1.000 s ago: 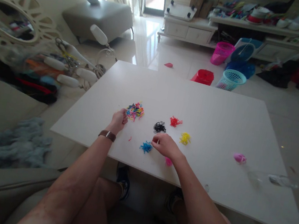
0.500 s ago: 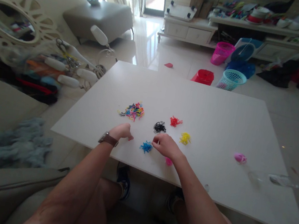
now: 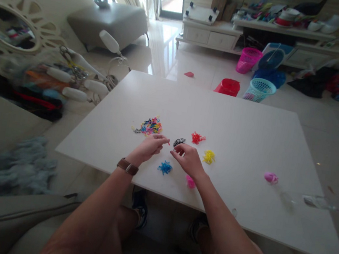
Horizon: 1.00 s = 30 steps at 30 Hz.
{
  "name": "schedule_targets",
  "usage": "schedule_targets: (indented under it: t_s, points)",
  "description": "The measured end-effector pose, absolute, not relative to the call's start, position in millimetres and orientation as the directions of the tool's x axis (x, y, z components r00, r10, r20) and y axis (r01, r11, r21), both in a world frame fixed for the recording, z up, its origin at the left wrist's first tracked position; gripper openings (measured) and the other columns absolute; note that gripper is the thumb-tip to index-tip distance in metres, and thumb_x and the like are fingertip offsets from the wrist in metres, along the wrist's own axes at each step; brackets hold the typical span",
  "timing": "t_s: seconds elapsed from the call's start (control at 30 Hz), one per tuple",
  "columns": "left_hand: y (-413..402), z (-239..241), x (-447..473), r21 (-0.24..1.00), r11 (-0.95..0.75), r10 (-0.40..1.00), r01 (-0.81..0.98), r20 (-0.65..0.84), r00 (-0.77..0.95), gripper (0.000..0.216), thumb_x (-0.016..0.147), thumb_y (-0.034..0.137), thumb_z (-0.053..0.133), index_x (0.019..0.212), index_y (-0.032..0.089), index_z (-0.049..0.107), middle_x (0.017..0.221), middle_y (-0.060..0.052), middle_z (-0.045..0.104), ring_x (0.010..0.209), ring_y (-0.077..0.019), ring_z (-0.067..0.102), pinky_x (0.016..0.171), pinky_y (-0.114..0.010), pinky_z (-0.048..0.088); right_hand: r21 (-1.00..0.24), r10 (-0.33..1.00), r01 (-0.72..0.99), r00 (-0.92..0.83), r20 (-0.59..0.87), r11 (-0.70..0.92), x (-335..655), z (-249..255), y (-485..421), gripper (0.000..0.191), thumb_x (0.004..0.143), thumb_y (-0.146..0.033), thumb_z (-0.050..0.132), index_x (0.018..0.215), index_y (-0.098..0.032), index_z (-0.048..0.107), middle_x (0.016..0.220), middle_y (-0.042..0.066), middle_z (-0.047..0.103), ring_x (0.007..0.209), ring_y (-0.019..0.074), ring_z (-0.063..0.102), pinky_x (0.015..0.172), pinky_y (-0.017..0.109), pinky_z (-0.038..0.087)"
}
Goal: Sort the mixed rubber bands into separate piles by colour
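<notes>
My left hand [image 3: 153, 146] pinches a small red rubber band [image 3: 168, 143] between thumb and forefinger, above the table. Facing it, my right hand [image 3: 186, 157] has its thumb and fingers a little apart, with nothing visible between them. Partly behind the right fingers lies a pile of black rubber bands [image 3: 179, 141]. A mixed-colour pile [image 3: 150, 126] is beyond my left hand. Blue bands [image 3: 165, 167] lie nearer me, red bands [image 3: 198, 138] and yellow bands [image 3: 208, 156] to the right. My right forearm partly covers the pink bands [image 3: 190, 182].
On the white table [image 3: 245, 134], a pink-purple object [image 3: 271, 178] and a clear glass-like item [image 3: 317, 202] stand at the right. Beyond the far edge are a red bin [image 3: 228, 87] and a light-blue basket [image 3: 260, 89]. White lamp shades [image 3: 95, 87] stand near the left edge.
My left hand has moved right and away from me, bringing the red rubber band close to my right hand. My right hand has shifted slightly away from the blue pile, its fingers parting.
</notes>
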State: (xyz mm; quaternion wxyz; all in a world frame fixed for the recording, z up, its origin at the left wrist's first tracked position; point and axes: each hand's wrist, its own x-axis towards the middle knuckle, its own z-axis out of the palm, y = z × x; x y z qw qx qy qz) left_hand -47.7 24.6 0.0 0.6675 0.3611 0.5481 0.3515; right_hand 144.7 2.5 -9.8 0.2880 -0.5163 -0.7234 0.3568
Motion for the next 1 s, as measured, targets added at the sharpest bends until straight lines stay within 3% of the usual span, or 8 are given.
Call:
schedule_targets:
  t_s: [0.1, 0.27, 0.53, 1.0]
  points:
    - [16.4, 6.4, -30.3, 0.804, 0.515, 0.857, -0.298, -0.474, 0.202, 0.033, 0.07, 0.031, 0.083, 0.071, 0.018, 0.053, 0.053, 0.012, 0.025, 0.038, -0.0016, 0.018, 0.037, -0.018, 0.008, -0.894, 0.975, 0.407, -0.187, 0.122, 0.19, 142.0, -6.4, 3.4, 0.016, 0.086, -0.033, 0.072, 0.091, -0.018, 0.073, 0.08, 0.004, 0.075, 0.07, 0.0142, 0.065, 0.069, 0.026, 0.051]
    - [13.6, 6.3, -18.3, 0.717, 0.518, 0.85, -0.466, -0.49, 0.191, 0.043, 0.069, 0.028, 0.084, 0.067, 0.02, 0.041, 0.05, 0.014, 0.023, 0.037, -0.0011, 0.016, 0.035, -0.017, 0.009, -0.924, 0.983, 0.34, -0.112, 0.146, 0.175, 139.6, -3.7, 3.4, 0.016, 0.084, -0.033, 0.071, 0.088, -0.018, 0.074, 0.079, 0.005, 0.076, 0.07, 0.0164, 0.069, 0.07, 0.028, 0.054]
    - [12.1, 8.7, -15.4, 0.625, 0.576, 0.811, -0.527, -0.521, 0.267, 0.043, 0.073, 0.025, 0.08, 0.066, 0.021, 0.038, 0.047, 0.014, 0.018, 0.037, -0.002, 0.014, 0.033, -0.017, 0.011, -0.925, 0.985, 0.341, -0.089, 0.145, 0.167, 140.6, -5.2, 4.4, 0.014, 0.086, -0.031, 0.07, 0.087, -0.018, 0.075, 0.08, 0.005, 0.077, 0.072, 0.0167, 0.071, 0.072, 0.027, 0.055]
    - [7.4, 9.6, -5.9, 0.656, 0.542, 0.83, -0.526, -0.514, 0.214, 0.029, 0.076, 0.022, 0.079, 0.073, 0.017, 0.05, 0.048, 0.014, 0.024, 0.037, -0.001, 0.017, 0.035, -0.016, 0.009, -0.89, 0.969, 0.39, -0.031, 0.244, 0.237, 148.6, -5.3, 6.2, 0.016, 0.087, -0.031, 0.065, 0.082, -0.02, 0.075, 0.076, 0.004, 0.076, 0.066, 0.0171, 0.068, 0.067, 0.028, 0.053]
